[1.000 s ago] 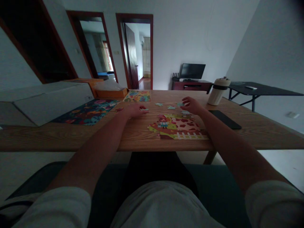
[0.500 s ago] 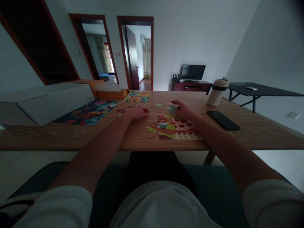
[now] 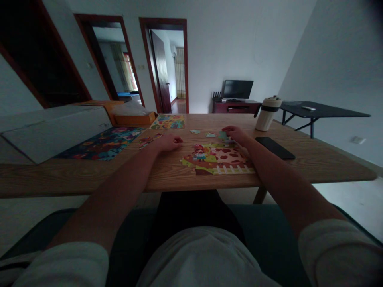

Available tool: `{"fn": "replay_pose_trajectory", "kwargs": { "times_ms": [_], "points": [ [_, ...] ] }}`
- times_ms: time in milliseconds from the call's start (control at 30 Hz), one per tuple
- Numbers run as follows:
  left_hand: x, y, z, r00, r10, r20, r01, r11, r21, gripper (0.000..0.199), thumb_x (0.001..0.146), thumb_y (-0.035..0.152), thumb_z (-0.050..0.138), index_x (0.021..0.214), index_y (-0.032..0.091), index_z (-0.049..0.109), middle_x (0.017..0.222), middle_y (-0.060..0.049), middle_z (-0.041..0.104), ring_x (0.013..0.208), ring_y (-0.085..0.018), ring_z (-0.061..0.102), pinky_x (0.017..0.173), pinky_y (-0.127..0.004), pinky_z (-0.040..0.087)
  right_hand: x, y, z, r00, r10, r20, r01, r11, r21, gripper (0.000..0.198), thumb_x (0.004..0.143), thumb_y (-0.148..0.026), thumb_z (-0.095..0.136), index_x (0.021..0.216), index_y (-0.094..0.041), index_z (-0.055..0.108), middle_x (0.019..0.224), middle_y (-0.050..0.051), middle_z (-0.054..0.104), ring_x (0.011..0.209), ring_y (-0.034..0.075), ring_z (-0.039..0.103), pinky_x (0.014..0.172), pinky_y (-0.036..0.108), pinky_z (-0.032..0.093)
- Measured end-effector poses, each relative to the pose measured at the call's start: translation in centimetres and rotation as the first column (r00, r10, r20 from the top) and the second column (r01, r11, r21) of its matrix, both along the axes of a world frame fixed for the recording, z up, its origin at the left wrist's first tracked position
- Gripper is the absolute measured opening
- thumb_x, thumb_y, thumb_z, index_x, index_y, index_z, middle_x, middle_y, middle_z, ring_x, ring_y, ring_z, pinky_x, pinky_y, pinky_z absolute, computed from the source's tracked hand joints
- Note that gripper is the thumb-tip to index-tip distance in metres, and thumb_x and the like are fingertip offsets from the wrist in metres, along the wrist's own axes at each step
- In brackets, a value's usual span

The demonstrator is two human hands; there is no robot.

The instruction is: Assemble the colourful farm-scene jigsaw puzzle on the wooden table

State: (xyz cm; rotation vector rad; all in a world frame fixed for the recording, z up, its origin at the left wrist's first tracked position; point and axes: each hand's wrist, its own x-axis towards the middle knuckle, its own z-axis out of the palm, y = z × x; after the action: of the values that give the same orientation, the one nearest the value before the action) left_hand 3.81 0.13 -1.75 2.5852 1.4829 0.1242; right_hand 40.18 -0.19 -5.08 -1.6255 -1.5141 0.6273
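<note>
My right hand (image 3: 237,134) is over the far edge of a partly joined jigsaw puzzle (image 3: 220,156), its fingers closed on a pale green puzzle piece (image 3: 223,135). The joined part shows a small figure in a red hat, a brown-spotted area and a white fence. Two loose pale puzzle pieces, one nearer (image 3: 210,135) and one farther left (image 3: 195,131), lie beyond it. My left hand (image 3: 170,142) rests on the wood left of the puzzle with curled fingers; what they may hold is hidden. Just left of it lies a pile of reddish puzzle pieces (image 3: 147,140).
A dark blue illustrated sheet (image 3: 103,143) and a white box (image 3: 62,129) occupy the table's left. A yellow picture sheet (image 3: 167,121) lies at the back beside an orange box (image 3: 134,118). At right are a black phone (image 3: 275,148) and a cream flask (image 3: 267,114).
My right hand has moved slightly right with the pale green piece, away from the loose piece beside it. My left hand stays about where it was. The view has shifted slightly.
</note>
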Motion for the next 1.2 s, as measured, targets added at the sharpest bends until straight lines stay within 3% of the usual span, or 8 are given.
{"fn": "replay_pose_trajectory", "kwargs": {
  "times_ms": [100, 300, 533, 900, 1067, 1200],
  "points": [
    [0.0, 0.1, 0.0, 1.0, 0.0, -0.015, 0.001, 1.0, 0.013, 0.042, 0.096, 0.044, 0.054, 0.128, 0.024, 0.071, 0.131, -0.006, 0.072, 0.116, -0.023, 0.067, 0.103, -0.033, 0.048, -0.5, 0.1, -0.3, 0.993, 0.037, 0.111, -0.032, 0.998, -0.046, 0.034, 0.09, -0.012, 0.055, 0.116, -0.016, 0.076, 0.096, 0.009, 0.076, 0.071, 0.018, 0.062, 0.063, 0.028, 0.049],
    [0.1, 0.2, -0.1, 1.0, 0.003, -0.023, -0.003, 1.0, 0.003, 0.042, 0.097, 0.043, 0.054, 0.129, 0.023, 0.071, 0.133, -0.007, 0.071, 0.118, -0.023, 0.066, 0.103, -0.03, 0.047, -1.2, 0.4, -0.8, 0.916, 0.125, 0.382, -0.128, 0.992, -0.018, 0.031, 0.088, -0.008, 0.06, 0.106, -0.02, 0.082, 0.095, 0.007, 0.079, 0.077, 0.02, 0.066, 0.079, 0.03, 0.051],
    [-0.1, 0.3, -0.2, 1.0, 0.005, 0.012, -0.004, 1.0, -0.01, 0.041, 0.097, 0.043, 0.056, 0.129, 0.024, 0.071, 0.132, -0.007, 0.072, 0.117, -0.023, 0.067, 0.104, -0.032, 0.047, -0.7, 0.4, -0.7, 0.902, 0.169, 0.398, -0.173, 0.985, -0.027, 0.034, 0.086, -0.007, 0.063, 0.113, -0.017, 0.08, 0.105, 0.01, 0.079, 0.082, 0.019, 0.069, 0.083, 0.03, 0.053],
    [0.0, 0.2, 0.0, 1.0, -0.016, -0.014, 0.016, 1.0, -0.004, 0.04, 0.097, 0.042, 0.055, 0.128, 0.023, 0.071, 0.132, -0.007, 0.071, 0.117, -0.024, 0.067, 0.103, -0.032, 0.047, 0.0, 0.0, -0.3, 0.87, 0.235, 0.433, -0.229, 0.971, -0.068, 0.031, 0.09, -0.017, 0.069, 0.118, -0.018, 0.08, 0.098, 0.008, 0.078, 0.074, 0.016, 0.067, 0.075, 0.028, 0.053],
    [-0.1, 0.5, -0.2, 1.0, -0.015, -0.02, 0.015, 1.0, -0.01, 0.041, 0.097, 0.044, 0.055, 0.129, 0.023, 0.071, 0.132, -0.008, 0.071, 0.116, -0.025, 0.067, 0.102, -0.032, 0.048, 0.2, 0.1, -0.3, 0.828, 0.26, 0.497, -0.215, 0.965, -0.147, 0.035, 0.095, -0.029, 0.067, 0.129, -0.02, 0.075, 0.094, 0.007, 0.077, 0.071, 0.016, 0.066, 0.068, 0.026, 0.051],
    [-0.1, 0.5, -0.2, 1.0, -0.028, 0.001, 0.028, 1.0, -0.006, 0.041, 0.097, 0.045, 0.055, 0.128, 0.023, 0.072, 0.131, -0.007, 0.071, 0.116, -0.024, 0.066, 0.103, -0.032, 0.047, 0.8, 0.6, -0.5, 0.805, 0.249, 0.539, -0.179, 0.967, -0.179, 0.04, 0.095, -0.038, 0.07, 0.132, -0.023, 0.074, 0.104, 0.008, 0.078, 0.082, 0.02, 0.07, 0.079, 0.029, 0.053]
  ]
}}
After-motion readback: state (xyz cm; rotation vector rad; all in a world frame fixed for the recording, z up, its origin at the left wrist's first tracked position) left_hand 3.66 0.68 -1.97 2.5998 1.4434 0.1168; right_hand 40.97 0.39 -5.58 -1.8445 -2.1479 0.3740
